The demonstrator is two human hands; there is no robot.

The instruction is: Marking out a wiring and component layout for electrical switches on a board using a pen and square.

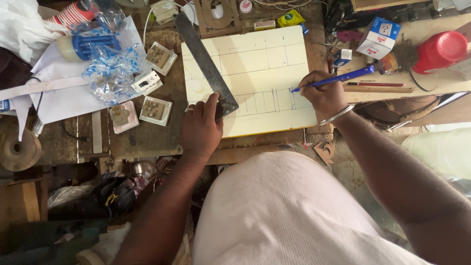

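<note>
A cream-coloured board [255, 64] with drawn grid lines lies on the workbench. My left hand [201, 126] presses down the near end of a long dark metal straightedge [202, 59] that lies diagonally across the board's left side. My right hand [323, 94] grips a blue pen [338, 78], its tip touching the board near the lower right lines. A metal bangle sits on my right wrist.
Several white switch plates [155, 110] lie left of the board beside a crumpled blue-printed plastic bag [109, 68]. A small white and blue box [378, 37], a red container [439, 50] and a red pencil [375, 84] sit at the right. Wood scraps and clutter lie below the bench.
</note>
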